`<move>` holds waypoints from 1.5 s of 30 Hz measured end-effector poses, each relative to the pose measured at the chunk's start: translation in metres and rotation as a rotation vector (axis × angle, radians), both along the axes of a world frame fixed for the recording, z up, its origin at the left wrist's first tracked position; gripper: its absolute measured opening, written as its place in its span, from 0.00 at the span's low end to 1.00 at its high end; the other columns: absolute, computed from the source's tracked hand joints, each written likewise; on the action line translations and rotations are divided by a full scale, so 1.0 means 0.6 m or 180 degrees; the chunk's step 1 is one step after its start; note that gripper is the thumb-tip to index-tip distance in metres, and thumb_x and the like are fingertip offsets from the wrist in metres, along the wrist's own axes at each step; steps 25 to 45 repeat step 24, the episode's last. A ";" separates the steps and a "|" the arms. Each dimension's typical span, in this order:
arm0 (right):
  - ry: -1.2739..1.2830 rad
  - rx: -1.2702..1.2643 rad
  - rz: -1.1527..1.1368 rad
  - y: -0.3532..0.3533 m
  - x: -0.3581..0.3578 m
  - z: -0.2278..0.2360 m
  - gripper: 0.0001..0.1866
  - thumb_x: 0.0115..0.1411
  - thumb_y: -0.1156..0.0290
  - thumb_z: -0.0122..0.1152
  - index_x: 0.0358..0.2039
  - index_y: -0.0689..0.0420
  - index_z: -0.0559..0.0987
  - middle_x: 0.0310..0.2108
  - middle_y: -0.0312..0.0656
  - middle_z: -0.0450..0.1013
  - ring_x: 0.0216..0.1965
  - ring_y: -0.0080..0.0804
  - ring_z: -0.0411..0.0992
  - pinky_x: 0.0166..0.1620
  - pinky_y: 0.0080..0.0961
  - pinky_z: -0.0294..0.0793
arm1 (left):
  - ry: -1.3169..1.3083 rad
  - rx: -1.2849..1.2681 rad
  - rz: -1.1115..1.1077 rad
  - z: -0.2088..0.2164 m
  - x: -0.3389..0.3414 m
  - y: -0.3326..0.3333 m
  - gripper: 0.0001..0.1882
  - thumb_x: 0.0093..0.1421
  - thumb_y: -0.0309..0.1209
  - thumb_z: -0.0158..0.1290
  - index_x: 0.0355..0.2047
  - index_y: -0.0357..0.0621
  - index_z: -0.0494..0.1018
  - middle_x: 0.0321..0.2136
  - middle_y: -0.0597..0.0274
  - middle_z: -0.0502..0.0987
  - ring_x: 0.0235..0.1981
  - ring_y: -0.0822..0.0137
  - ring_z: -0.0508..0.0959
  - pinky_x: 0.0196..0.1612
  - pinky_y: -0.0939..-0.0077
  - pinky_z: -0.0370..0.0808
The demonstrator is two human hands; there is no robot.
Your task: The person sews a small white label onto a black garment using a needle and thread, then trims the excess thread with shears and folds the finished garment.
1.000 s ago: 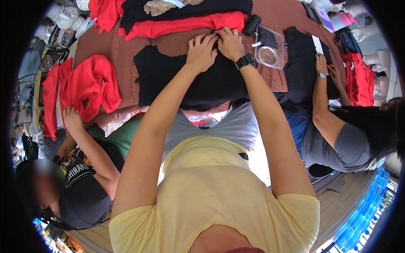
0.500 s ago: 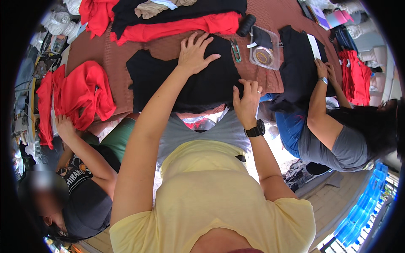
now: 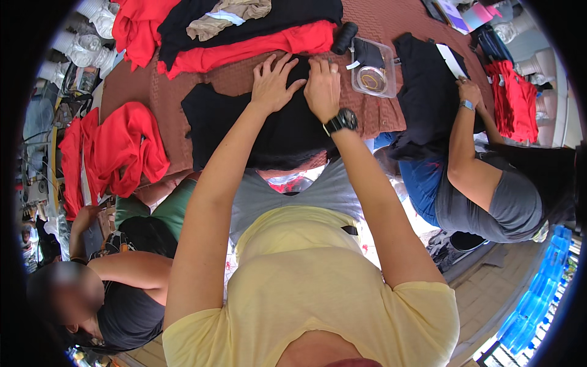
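Observation:
A piece of black fabric, a garment or a cut panel, lies spread on the brown cover in front of me. My left hand rests flat on its upper part, fingers apart and pointing away from me. Close beside it, my right hand is at the fabric's upper right edge. Its fingers are bent and close together. What they hold, if anything, is hidden beneath them. No thread snips show now. A black thread spool and a clear plastic box with a tape roll inside are to the right of that hand.
Red and black garments are heaped beyond the fabric, with a tan cloth on top. More red cloth is at the left. Co-workers sit on both sides; the one at right handles black fabric with a white strip.
My right hand has moved up and left from the fabric's lower right edge to beside my left hand, over where the green-handled snips lay. My left hand stays flat on the fabric.

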State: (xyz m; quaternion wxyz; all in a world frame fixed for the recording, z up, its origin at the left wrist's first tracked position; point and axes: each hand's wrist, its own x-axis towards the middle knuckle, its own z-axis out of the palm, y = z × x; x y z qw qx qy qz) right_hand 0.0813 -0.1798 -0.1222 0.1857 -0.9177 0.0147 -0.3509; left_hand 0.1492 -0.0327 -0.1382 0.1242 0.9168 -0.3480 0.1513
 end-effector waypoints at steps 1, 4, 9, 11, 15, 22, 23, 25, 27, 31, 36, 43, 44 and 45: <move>0.0138 -0.0130 -0.0205 -0.006 0.017 0.004 0.14 0.58 0.75 0.59 0.45 0.62 0.78 0.45 0.51 0.74 0.47 0.53 0.71 0.48 0.44 0.71 | 0.0070 0.0060 0.0039 0.003 -0.004 -0.001 0.35 0.66 0.60 0.45 0.67 0.57 0.64 0.70 0.66 0.59 0.70 0.53 0.56 0.68 0.49 0.51; 0.0591 -0.0406 -0.0464 -0.030 0.060 -0.001 0.17 0.49 0.72 0.66 0.41 0.59 0.78 0.42 0.48 0.74 0.47 0.50 0.70 0.45 0.40 0.70 | 0.0071 0.0053 0.0055 0.009 -0.009 -0.004 0.35 0.66 0.60 0.45 0.66 0.56 0.64 0.69 0.66 0.60 0.69 0.53 0.56 0.68 0.49 0.51; 0.0487 -0.0112 -0.0050 -0.045 0.080 -0.010 0.13 0.48 0.76 0.66 0.36 0.58 0.76 0.37 0.49 0.75 0.43 0.51 0.73 0.42 0.43 0.72 | 0.0014 0.0000 0.0045 0.006 -0.011 -0.005 0.35 0.65 0.61 0.47 0.66 0.56 0.65 0.69 0.66 0.60 0.69 0.53 0.57 0.67 0.48 0.52; 0.0562 0.0712 0.0445 -0.060 0.091 -0.014 0.11 0.49 0.79 0.64 0.34 0.58 0.76 0.35 0.51 0.75 0.39 0.53 0.74 0.40 0.46 0.73 | -0.0002 -0.0013 0.0030 0.006 -0.011 -0.009 0.35 0.65 0.61 0.47 0.65 0.56 0.65 0.69 0.66 0.61 0.69 0.53 0.57 0.67 0.48 0.52; 0.0045 0.0623 0.0481 -0.049 0.076 0.022 0.11 0.48 0.83 0.63 0.33 0.59 0.75 0.33 0.52 0.74 0.36 0.55 0.75 0.39 0.49 0.74 | 0.0024 -0.0016 0.0083 0.003 -0.010 0.001 0.35 0.64 0.61 0.47 0.65 0.56 0.66 0.69 0.66 0.61 0.69 0.53 0.57 0.67 0.48 0.52; -0.0049 0.0032 -0.0189 -0.048 0.067 0.005 0.15 0.47 0.82 0.66 0.37 0.57 0.76 0.42 0.49 0.71 0.45 0.52 0.71 0.45 0.45 0.71 | 0.0099 -0.0148 0.0011 0.009 -0.014 -0.005 0.35 0.65 0.61 0.47 0.65 0.57 0.66 0.69 0.65 0.61 0.69 0.52 0.57 0.67 0.48 0.52; -0.0011 0.0075 -0.0007 -0.037 0.059 0.004 0.16 0.47 0.81 0.65 0.38 0.55 0.77 0.43 0.48 0.71 0.47 0.52 0.70 0.47 0.46 0.70 | 0.0150 -0.0106 0.0020 0.010 -0.013 -0.002 0.34 0.65 0.60 0.47 0.66 0.58 0.65 0.69 0.64 0.61 0.69 0.52 0.57 0.68 0.48 0.52; 0.0021 0.0107 0.0159 -0.031 0.055 0.004 0.16 0.48 0.80 0.65 0.39 0.54 0.77 0.45 0.48 0.71 0.48 0.52 0.70 0.48 0.46 0.69 | 0.0171 -0.0079 0.0039 0.010 -0.011 -0.002 0.35 0.65 0.61 0.47 0.66 0.58 0.65 0.69 0.64 0.61 0.69 0.52 0.56 0.68 0.47 0.52; 0.0021 0.0107 0.0159 -0.031 0.055 0.004 0.16 0.48 0.80 0.65 0.39 0.54 0.77 0.45 0.48 0.71 0.48 0.52 0.70 0.48 0.46 0.69 | 0.0171 -0.0079 0.0039 0.010 -0.011 -0.002 0.35 0.65 0.61 0.47 0.66 0.58 0.65 0.69 0.64 0.61 0.69 0.52 0.56 0.68 0.47 0.52; 0.0021 0.0107 0.0159 -0.031 0.055 0.004 0.16 0.48 0.80 0.65 0.39 0.54 0.77 0.45 0.48 0.71 0.48 0.52 0.70 0.48 0.46 0.69 | 0.0171 -0.0079 0.0039 0.010 -0.011 -0.002 0.35 0.65 0.61 0.47 0.66 0.58 0.65 0.69 0.64 0.61 0.69 0.52 0.56 0.68 0.47 0.52; 0.0021 0.0107 0.0159 -0.031 0.055 0.004 0.16 0.48 0.80 0.65 0.39 0.54 0.77 0.45 0.48 0.71 0.48 0.52 0.70 0.48 0.46 0.69 | 0.0171 -0.0079 0.0039 0.010 -0.011 -0.002 0.35 0.65 0.61 0.47 0.66 0.58 0.65 0.69 0.64 0.61 0.69 0.52 0.56 0.68 0.47 0.52; 0.0021 0.0107 0.0159 -0.031 0.055 0.004 0.16 0.48 0.80 0.65 0.39 0.54 0.77 0.45 0.48 0.71 0.48 0.52 0.70 0.48 0.46 0.69 | 0.0171 -0.0079 0.0039 0.010 -0.011 -0.002 0.35 0.65 0.61 0.47 0.66 0.58 0.65 0.69 0.64 0.61 0.69 0.52 0.56 0.68 0.47 0.52; 0.0021 0.0107 0.0159 -0.031 0.055 0.004 0.16 0.48 0.80 0.65 0.39 0.54 0.77 0.45 0.48 0.71 0.48 0.52 0.70 0.48 0.46 0.69 | 0.0171 -0.0079 0.0039 0.010 -0.011 -0.002 0.35 0.65 0.61 0.47 0.66 0.58 0.65 0.69 0.64 0.61 0.69 0.52 0.56 0.68 0.47 0.52; 0.0021 0.0107 0.0159 -0.031 0.055 0.004 0.16 0.48 0.80 0.65 0.39 0.54 0.77 0.45 0.48 0.71 0.48 0.52 0.70 0.48 0.46 0.69 | 0.0171 -0.0079 0.0039 0.010 -0.011 -0.002 0.35 0.65 0.61 0.47 0.66 0.58 0.65 0.69 0.64 0.61 0.69 0.52 0.56 0.68 0.47 0.52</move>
